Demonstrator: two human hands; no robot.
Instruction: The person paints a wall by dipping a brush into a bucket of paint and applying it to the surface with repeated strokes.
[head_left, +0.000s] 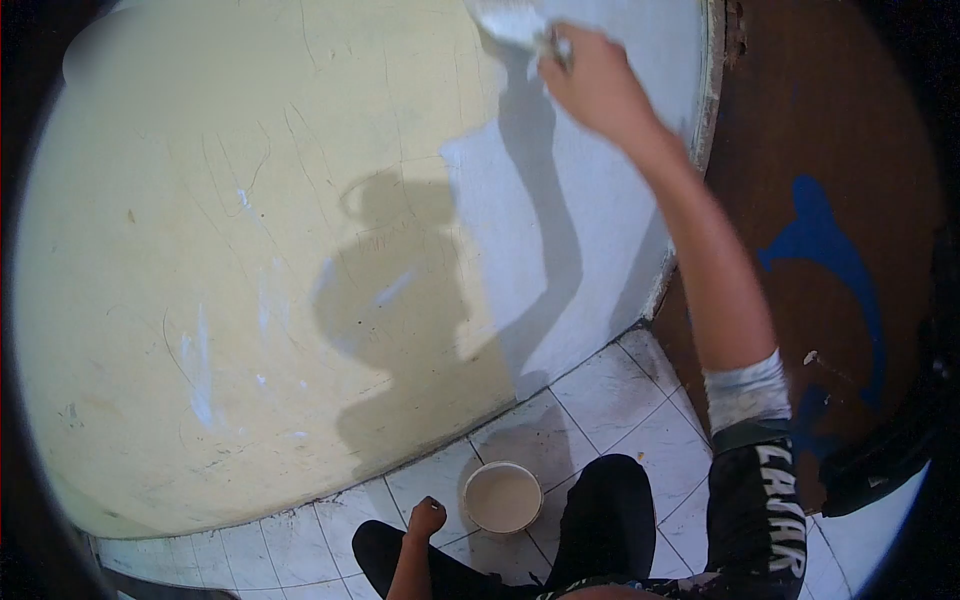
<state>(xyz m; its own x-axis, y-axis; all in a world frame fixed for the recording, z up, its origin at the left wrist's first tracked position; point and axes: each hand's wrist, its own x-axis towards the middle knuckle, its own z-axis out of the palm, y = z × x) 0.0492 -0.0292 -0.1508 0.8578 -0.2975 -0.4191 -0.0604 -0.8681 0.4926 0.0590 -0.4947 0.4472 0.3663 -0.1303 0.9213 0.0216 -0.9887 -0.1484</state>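
Note:
My right hand (592, 80) is raised to the top of the wall and closed round the handle of a paintbrush (512, 22). White paint covers the brush head, which meets the wall where white paint borders the yellow. Below, my left hand (427, 517) is a loose fist by my left knee, with nothing visible in it. Between my knees a round tub (503, 498) stands on the floor, with pale liquid inside. The wall has a freshly white strip (610, 230) on the right and a scratched yellow area (230, 330) on the left, with a few white smears.
A brown door (850, 130) with a blue dolphin shape (835, 240) stands at the right, beside a worn frame (708, 100). White tiles (600, 410) cover the floor. My shadow falls across the wall.

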